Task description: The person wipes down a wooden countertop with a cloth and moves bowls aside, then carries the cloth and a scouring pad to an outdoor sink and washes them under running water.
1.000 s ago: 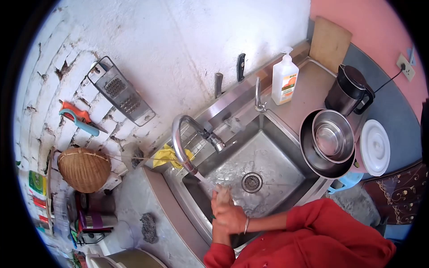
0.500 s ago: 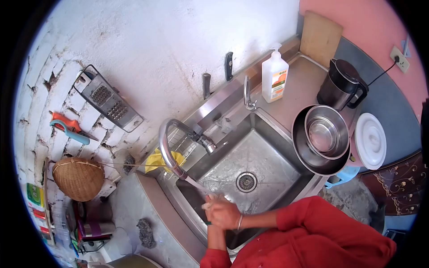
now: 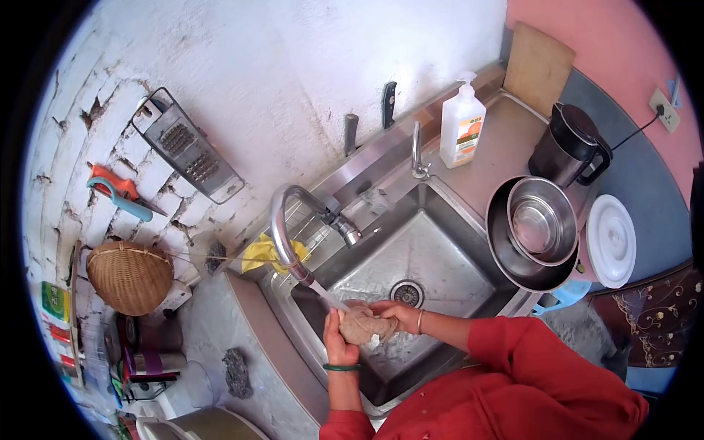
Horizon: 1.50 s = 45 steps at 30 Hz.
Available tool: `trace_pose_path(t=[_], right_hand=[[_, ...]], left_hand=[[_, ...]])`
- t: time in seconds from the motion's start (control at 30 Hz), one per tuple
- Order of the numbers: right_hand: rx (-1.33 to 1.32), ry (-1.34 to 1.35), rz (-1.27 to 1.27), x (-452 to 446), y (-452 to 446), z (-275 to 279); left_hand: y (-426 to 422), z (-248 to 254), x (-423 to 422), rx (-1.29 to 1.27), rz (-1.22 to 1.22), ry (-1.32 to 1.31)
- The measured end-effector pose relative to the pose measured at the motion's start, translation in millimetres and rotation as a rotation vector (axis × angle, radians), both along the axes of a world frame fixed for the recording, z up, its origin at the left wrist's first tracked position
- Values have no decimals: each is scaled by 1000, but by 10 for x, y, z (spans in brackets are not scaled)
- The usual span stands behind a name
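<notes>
A wet beige cloth [image 3: 362,327] is bunched up over the left part of the steel sink [image 3: 455,253]. My left hand [image 3: 339,346], with a dark green bangle at the wrist, grips the cloth's left side. From the right, my right hand [image 3: 400,315] has its fingers closed on the other side. Water from the curved faucet [image 3: 281,227] streams down onto the cloth, close to my left fingers. The drain [image 3: 407,293] lies just beyond my right hand.
Nested steel bowls [image 3: 539,227] rest at the sink's right edge, near a white lid [image 3: 610,240] and a kettle [image 3: 568,147]. A pump bottle [image 3: 462,128] stands behind. Left are a yellow cloth [image 3: 268,253], a scouring pad [image 3: 237,372] and a wicker basket [image 3: 130,277].
My hands were clasped together under the faucet; now they are apart, with the beige cloth spread wider between them. The view has shifted slightly.
</notes>
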State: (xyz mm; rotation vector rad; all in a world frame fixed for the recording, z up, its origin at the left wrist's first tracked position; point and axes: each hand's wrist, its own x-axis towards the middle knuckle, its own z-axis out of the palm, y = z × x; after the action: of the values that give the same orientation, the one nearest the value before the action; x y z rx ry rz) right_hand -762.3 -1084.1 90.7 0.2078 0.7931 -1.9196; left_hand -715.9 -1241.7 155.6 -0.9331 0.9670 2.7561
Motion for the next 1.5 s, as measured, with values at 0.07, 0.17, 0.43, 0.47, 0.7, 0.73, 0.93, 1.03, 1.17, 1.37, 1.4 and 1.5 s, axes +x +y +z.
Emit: trace_pose_path(t=[0.07, 0.17, 0.43, 0.47, 0.7, 0.73, 0.93, 1.03, 1.17, 1.37, 1.4, 1.5], right_hand=[[-208, -90, 67, 14, -5, 21], [-342, -167, 119, 14, -57, 109], [124, -147, -290, -337, 122, 101], [128, -144, -287, -366, 149, 52], [511, 63, -606, -585, 188, 24], [603, 158, -592, -612, 167, -30], [434, 28, -538, -538, 15, 291], [317, -118, -376, -430, -195, 228], [650, 584, -64, 213, -568, 111], [936, 1354, 243, 625, -365, 870], [1054, 1444, 170, 430, -355, 686], [1286, 1324, -28, -162, -244, 192]], left_hand=[[-51, 66, -73, -95, 76, 64], [-136, 66, -107, -185, 57, 106], [-316, -84, -26, -451, 132, 84], [-314, -103, -12, -477, 187, 69], [-369, -413, 146, -378, 323, 57], [-368, -438, 166, -376, 329, 60], [-263, -481, 259, -332, 364, -64], [-212, -786, 342, 119, 49, -230], [247, -828, 203, 344, 78, -145], [460, -1006, 345, 294, 33, -100], [520, -1005, 306, 243, 50, -131], [718, -425, 209, 143, 104, -162]])
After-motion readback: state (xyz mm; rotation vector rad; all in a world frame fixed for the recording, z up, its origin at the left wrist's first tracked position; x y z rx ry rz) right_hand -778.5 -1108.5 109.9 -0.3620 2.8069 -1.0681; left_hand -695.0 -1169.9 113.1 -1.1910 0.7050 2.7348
